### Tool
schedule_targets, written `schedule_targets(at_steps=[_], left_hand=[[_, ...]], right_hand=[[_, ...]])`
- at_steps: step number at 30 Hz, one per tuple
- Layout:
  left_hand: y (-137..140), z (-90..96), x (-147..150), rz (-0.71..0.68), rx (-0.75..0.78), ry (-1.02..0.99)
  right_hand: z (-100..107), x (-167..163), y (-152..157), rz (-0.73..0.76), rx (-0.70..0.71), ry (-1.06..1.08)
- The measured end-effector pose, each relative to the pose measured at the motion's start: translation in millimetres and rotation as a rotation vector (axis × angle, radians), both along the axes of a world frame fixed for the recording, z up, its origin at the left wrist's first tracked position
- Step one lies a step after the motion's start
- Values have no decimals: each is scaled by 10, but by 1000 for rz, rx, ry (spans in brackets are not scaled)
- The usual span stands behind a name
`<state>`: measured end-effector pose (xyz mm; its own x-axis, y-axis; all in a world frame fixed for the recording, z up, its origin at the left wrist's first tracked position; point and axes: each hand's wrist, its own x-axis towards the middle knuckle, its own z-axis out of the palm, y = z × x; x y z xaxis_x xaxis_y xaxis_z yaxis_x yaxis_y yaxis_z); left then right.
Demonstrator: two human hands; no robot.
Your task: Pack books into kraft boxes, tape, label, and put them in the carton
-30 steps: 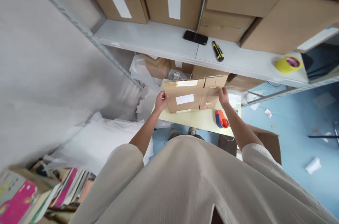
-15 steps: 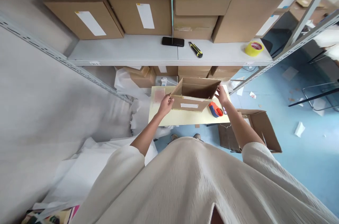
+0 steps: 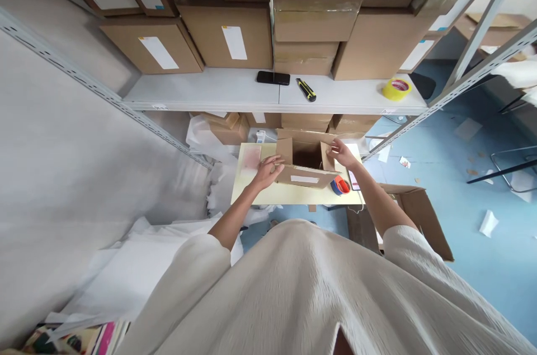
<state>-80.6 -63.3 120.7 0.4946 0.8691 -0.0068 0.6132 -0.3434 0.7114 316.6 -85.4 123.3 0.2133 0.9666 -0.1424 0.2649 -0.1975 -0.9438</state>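
Note:
A cardboard box (image 3: 308,178) with a white label on its front stands on a pale yellow table (image 3: 251,193). Its top is open, and the two short side flaps lean inward over the dark inside. At the box's left end is my left hand (image 3: 267,171), its fingers stretched out along the edge. My right hand (image 3: 342,154) has its fingers closed on the right side flap. Close to the box's front right corner sits a red and blue tape dispenser (image 3: 340,185). Beside it lies a phone with a lit screen (image 3: 354,180).
A shelf (image 3: 201,89) over the table bears cardboard boxes (image 3: 229,36), a dark phone (image 3: 273,77), a yellow utility knife (image 3: 306,90) and yellow tape (image 3: 396,89). An open carton (image 3: 423,221) stands right on the floor. White packing sheets (image 3: 138,265) are piled left.
The box, tilted between both hands before, now rests on the table. Its side flaps have folded inward. My left fingers have loosened and straightened; my right hand has moved slightly left. The view has tipped upward.

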Motion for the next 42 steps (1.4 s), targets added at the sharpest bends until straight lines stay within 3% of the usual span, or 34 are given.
schedule_targets(at_steps=[4,6,9,11,15,18,22,25,31,42], left_hand=[[-16,-20,54,46,-71,-43],[-34,-59,93,133,-89,-84],[-44,-122,141,284,-70,-120],[-29,-155,157,310,-39,-154],[36,-197,176,231,106,-167],[87,-241,205,181,170,-90],[137,-338,231,126,145,35],[153,-408,207,94,122,43],[187,-481,151,82,117,-54],[379,-603,89,133,87,-137]], right_hand=[[36,36,9,53,53,31],[68,44,1,62,64,50],[118,82,-41,61,1,121],[136,124,-77,63,-42,181],[106,176,-114,97,-43,217],[28,157,-102,145,-26,70],[-122,108,-108,243,49,-138],[-215,83,-158,237,99,-190],[-262,36,-218,190,81,-161],[-304,-109,-41,152,78,-115]])
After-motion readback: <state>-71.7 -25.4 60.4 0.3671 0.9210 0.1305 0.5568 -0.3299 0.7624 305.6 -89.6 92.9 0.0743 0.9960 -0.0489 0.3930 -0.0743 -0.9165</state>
